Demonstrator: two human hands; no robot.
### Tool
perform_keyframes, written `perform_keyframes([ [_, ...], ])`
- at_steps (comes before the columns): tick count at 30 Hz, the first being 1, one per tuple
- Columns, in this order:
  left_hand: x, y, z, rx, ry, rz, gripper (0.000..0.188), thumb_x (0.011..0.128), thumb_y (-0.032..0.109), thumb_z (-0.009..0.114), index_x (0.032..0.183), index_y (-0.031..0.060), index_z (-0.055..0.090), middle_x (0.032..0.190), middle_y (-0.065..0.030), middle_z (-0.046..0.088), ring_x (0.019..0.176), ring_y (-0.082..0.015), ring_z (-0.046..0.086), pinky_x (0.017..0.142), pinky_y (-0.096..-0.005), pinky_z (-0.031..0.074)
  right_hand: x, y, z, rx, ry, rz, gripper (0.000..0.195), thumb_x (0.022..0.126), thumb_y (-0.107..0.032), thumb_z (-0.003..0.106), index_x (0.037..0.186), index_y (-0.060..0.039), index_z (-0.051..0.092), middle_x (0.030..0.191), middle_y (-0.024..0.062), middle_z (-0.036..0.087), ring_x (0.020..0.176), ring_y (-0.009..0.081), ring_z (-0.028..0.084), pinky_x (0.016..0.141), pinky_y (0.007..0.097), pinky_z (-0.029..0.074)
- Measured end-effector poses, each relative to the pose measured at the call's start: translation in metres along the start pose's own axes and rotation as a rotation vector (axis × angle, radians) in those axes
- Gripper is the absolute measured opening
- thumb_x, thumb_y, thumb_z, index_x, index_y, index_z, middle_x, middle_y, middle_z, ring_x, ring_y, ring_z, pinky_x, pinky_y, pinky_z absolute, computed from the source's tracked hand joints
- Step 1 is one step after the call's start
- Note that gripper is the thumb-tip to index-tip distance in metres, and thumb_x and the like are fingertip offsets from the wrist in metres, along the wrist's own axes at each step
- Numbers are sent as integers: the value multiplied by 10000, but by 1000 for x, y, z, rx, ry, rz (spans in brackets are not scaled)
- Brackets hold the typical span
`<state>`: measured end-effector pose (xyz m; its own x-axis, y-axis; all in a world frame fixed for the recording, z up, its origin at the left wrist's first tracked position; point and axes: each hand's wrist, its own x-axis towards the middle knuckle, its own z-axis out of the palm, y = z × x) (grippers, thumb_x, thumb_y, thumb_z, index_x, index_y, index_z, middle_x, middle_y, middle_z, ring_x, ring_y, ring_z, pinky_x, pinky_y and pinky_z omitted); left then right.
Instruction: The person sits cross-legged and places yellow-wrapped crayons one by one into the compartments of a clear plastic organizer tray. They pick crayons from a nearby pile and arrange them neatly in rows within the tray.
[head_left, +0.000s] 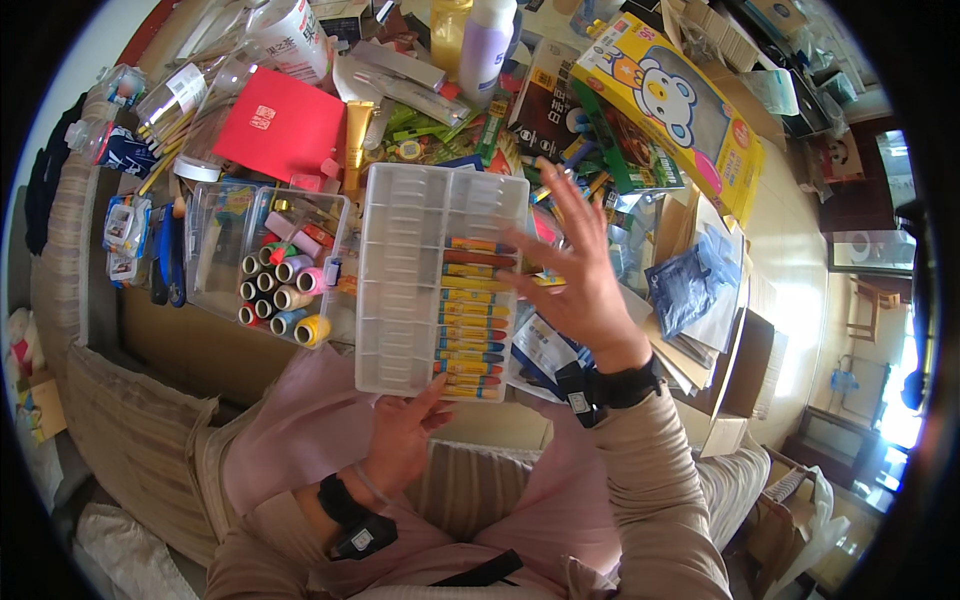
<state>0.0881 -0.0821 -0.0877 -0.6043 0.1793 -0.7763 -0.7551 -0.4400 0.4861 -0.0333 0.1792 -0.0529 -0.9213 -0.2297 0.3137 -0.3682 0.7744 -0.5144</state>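
A translucent plastic crayon tray lies before me, its near edge over my lap. Wrapped crayons, several in a column, fill most of its right side; the left column of grooves is bare. My left hand grips the tray's near edge, index finger on top by the lowest crayons, other fingers curled below. Over the tray's right edge hovers my right hand, fingers spread and slightly blurred, with nothing seen in it. Its fingertips are close to the upper crayons; whether they touch is unclear.
Left of the tray stands a clear plastic box with several thread spools. A red card, a gold tube, a spray bottle and a yellow crayon box crowd the far side. Cardboard stands at right.
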Motion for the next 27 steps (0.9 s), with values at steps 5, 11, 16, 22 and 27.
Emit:
perform_keyframes([
  [5,-1,1,-2,21,-6,7,207,964,187,760,1117,50,733,1002,-41,723,882,-117,700,775,-289,583,-12,14,-38,102,45,353,245,739,-48,824,975,-62,762,995,123,699,847,279,693,744,367,561],
  [11,2,-1,3,-3,21,-18,193,959,202,767,1092,67,731,982,-28,725,853,-108,695,765,-279,571,-29,15,-25,35,-144,246,196,746,-159,840,893,-70,744,893,86,641,889,329,660,778,416,540],
  [16,3,1,3,-11,33,-8,174,962,196,765,1081,74,729,978,-12,728,829,-103,688,744,-270,560,-29,18,-26,-29,-202,265,265,730,-182,874,918,-55,739,946,91,627,932,315,653,810,399,536],
  [22,1,3,5,-18,12,-13,180,960,197,770,1083,72,731,976,-12,734,837,-104,691,748,-270,558,-32,27,-23,-38,-237,289,265,726,-177,882,893,-46,722,970,97,613,969,310,643,847,384,529],
  [27,0,7,9,-20,9,-24,188,962,198,768,1092,67,733,986,-16,737,854,-106,693,758,-268,554,-30,27,-26,-22,-236,276,248,715,-148,882,843,-35,703,971,98,629,989,317,631,887,395,513],
])
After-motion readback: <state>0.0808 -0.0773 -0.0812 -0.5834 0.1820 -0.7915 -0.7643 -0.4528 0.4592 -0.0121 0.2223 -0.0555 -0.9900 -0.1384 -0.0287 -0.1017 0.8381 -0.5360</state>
